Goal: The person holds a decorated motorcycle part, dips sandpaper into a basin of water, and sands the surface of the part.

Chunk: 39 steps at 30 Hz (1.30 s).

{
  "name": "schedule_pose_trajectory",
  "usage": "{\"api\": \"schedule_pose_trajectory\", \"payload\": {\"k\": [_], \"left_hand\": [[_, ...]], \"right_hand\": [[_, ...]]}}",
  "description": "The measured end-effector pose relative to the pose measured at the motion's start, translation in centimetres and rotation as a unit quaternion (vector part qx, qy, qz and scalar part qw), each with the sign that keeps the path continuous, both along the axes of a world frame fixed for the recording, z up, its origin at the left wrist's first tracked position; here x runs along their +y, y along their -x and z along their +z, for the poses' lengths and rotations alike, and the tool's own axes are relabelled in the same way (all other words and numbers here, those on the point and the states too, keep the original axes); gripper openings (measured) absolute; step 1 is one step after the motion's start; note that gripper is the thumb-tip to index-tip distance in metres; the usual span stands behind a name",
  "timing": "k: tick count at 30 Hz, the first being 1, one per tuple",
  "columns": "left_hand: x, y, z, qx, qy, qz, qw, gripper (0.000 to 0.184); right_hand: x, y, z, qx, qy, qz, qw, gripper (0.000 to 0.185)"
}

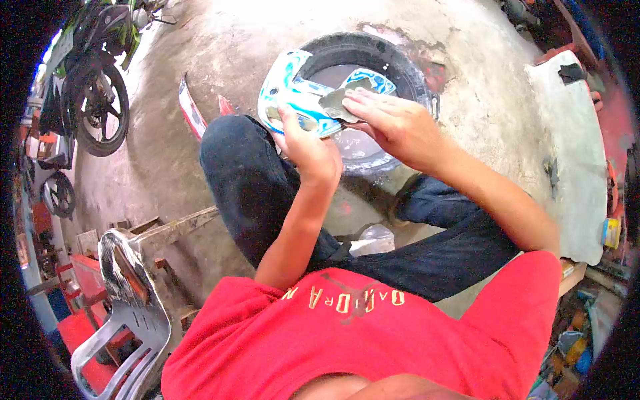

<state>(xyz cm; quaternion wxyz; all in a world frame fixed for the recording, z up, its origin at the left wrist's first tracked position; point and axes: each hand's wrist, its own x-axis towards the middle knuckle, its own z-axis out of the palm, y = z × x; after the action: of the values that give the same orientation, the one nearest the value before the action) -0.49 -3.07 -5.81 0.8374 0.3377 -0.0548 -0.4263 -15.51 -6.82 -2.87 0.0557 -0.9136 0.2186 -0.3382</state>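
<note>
Panel (303,101) between both hands (308,148) (400,125)

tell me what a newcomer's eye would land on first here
Probably the bright red shirt filling the bottom of the view. Then the blue-and-white panel at upper centre, held by the left hand over a round black basin. A motorcycle wheel stands at the upper left.

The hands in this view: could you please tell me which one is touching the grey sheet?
The right hand touches the grey sheet; the left hand instead holds the blue-and-white panel.
</note>
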Motion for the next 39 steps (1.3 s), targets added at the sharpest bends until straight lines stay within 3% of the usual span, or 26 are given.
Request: {"api": "schedule_pose_trajectory", "payload": {"k": [4, 7, 8, 12, 15, 16, 19, 20, 24, 27, 28, 31, 32, 35, 36, 37, 39], "left_hand": [[0.3, 0.4, 0.1, -0.005, -0.009, 0.002, 1.000, 0.042], [0.0, 0.4, -0.1, 0.001, -0.007, -0.007, 1.000, 0.042], [0.2, 0.2, -0.2, 0.003, -0.010, -0.011, 1.000, 0.042], [0.3, 0.9, 0.7, 0.010, -0.026, 0.019, 0.999, 0.039], [0.4, 0.3, 0.5, -0.016, 0.000, -0.013, 1.000, 0.038], [0.3, 0.0, 0.2, -0.003, -0.015, -0.013, 1.000, 0.037], [0.2, 0.6, 0.6, -0.004, -0.030, 0.029, 0.999, 0.036], [0.3, 0.9, 1.1, -0.002, -0.040, 0.035, 0.999, 0.036], [0.3, 0.0, 0.3, -0.002, -0.014, -0.023, 1.000, 0.037], [0.3, 0.7, 0.4, 0.010, -0.046, 0.014, 0.999, 0.039], [0.3, 0.6, 0.2, 0.003, -0.051, 0.003, 0.999, 0.040], [0.1, 0.6, 0.1, -0.014, -0.045, 0.001, 0.999, 0.041], [0.3, 0.7, 0.1, -0.003, -0.055, 0.004, 0.998, 0.041], [0.2, 0.5, 0.1, 0.007, -0.062, 0.003, 0.998, 0.040], [0.2, 0.5, -0.1, 0.003, -0.053, -0.001, 0.999, 0.040], [0.3, 0.6, -0.2, -0.001, -0.044, -0.005, 0.999, 0.040], [0.0, 0.6, 0.0, -0.010, -0.042, -0.002, 0.999, 0.040]], "right_hand": [[-2.5, 1.3, 1.0, 0.149, -0.250, -0.179, 0.940, 0.036], [0.3, -0.3, -0.4, -0.009, 0.008, -0.013, 1.000, 0.030], [1.0, -0.7, -0.3, 0.012, 0.034, -0.011, 0.999, 0.027], [-2.2, 1.2, 0.0, 0.123, -0.223, -0.169, 0.952, 0.032], [0.7, -0.5, -1.2, -0.002, 0.002, -0.021, 1.000, 0.029], [1.5, -0.8, -0.3, 0.013, 0.026, -0.019, 0.999, 0.030], [-1.9, 1.2, 0.4, 0.126, -0.208, -0.123, 0.962, 0.035], [-2.5, 1.6, -0.7, 0.106, -0.185, -0.165, 0.963, 0.035], [1.7, -1.0, -0.7, 0.014, 0.005, -0.016, 1.000, 0.028], [-1.5, 1.0, -0.3, 0.102, -0.148, -0.075, 0.981, 0.031], [-2.3, 1.1, -0.1, 0.132, -0.232, -0.159, 0.951, 0.032], [0.4, -0.1, -1.4, 0.054, -0.031, -0.050, 0.997, 0.027], [1.4, -0.9, -1.6, 0.025, -0.015, -0.034, 0.999, 0.028], [-0.6, 0.5, -1.3, 0.036, -0.074, -0.053, 0.995, 0.027], [-1.6, 1.0, -0.6, 0.108, -0.203, -0.129, 0.965, 0.026], [-2.1, 1.3, -0.2, 0.152, -0.222, -0.159, 0.950, 0.032], [0.2, 0.5, -0.3, 0.101, -0.109, -0.054, 0.987, 0.034]]}}
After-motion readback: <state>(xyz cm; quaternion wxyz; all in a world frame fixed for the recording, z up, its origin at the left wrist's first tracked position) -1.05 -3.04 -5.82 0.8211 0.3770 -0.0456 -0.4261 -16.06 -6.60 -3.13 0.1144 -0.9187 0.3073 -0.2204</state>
